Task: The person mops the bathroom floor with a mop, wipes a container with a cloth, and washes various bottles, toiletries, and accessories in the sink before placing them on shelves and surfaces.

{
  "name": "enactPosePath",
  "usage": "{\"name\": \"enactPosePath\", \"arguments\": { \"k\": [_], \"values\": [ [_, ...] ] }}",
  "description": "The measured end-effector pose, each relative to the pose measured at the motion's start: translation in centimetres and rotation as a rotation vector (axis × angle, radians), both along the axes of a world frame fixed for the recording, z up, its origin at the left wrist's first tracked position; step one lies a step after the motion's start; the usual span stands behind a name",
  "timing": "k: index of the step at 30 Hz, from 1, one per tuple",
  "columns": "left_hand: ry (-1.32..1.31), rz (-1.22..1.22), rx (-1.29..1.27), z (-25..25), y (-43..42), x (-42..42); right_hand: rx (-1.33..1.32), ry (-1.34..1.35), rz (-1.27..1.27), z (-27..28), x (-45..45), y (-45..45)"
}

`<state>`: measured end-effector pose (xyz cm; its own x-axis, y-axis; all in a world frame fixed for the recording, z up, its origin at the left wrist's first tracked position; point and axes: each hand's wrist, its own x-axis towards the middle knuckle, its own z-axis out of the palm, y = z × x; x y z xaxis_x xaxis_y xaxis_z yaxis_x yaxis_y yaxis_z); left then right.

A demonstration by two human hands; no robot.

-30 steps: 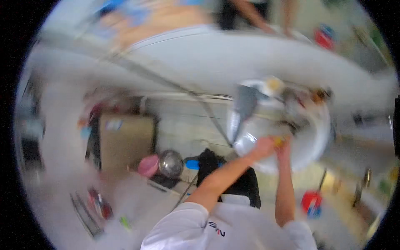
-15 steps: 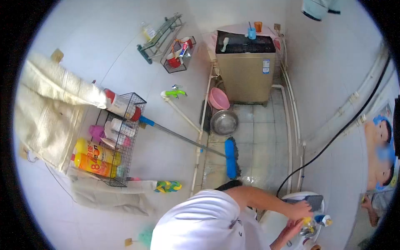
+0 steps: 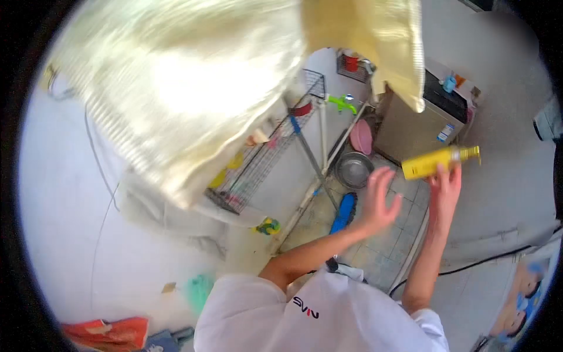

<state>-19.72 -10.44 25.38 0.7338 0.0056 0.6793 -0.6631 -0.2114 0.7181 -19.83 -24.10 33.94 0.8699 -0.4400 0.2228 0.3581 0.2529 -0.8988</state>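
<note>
My right hand (image 3: pixel 446 190) grips a yellow pump bottle (image 3: pixel 433 163), which is tilted nearly sideways with its pump end pointing right. To the left of the bottle, my left hand (image 3: pixel 381 205) is raised with its fingers apart and curved, holding nothing. A small gap lies between its fingertips and the bottle's base. Behind the two hands stand the washing machine (image 3: pixel 407 129) and, lower down, a metal basin (image 3: pixel 354 170) and a blue mop head (image 3: pixel 344 212).
A cream towel (image 3: pixel 193 76) hangs large and close at the upper left, partly covering a wire rack (image 3: pixel 258 170). A pink basin (image 3: pixel 361 136) sits by the washing machine. A green tap (image 3: pixel 342 104) juts from the wall. A black hose (image 3: pixel 487 260) runs along the right wall.
Both hands have risen away from the white washbasin, and the yellow bottle is now up in my right hand. My left hand has come apart from the right. The view has turned, bringing the towel closer.
</note>
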Motion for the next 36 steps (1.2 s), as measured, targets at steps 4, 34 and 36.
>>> {"name": "enactPosePath", "arguments": {
  "k": [4, 34, 36],
  "values": [
    [0.140, 0.118, 0.069, -4.8, 8.7, -0.1, 0.061, -0.129, 0.551, 8.3, 4.1, 10.8],
    [1.156, 0.107, -0.315, -17.8, 18.7, -7.1, -0.748, -0.271, 0.296, -4.8, 7.3, 5.6],
    [1.378, 0.054, 0.127, -23.1, 22.5, -9.1, -0.593, 0.016, 0.302, -15.6, 8.0, -2.1]
  ]
}}
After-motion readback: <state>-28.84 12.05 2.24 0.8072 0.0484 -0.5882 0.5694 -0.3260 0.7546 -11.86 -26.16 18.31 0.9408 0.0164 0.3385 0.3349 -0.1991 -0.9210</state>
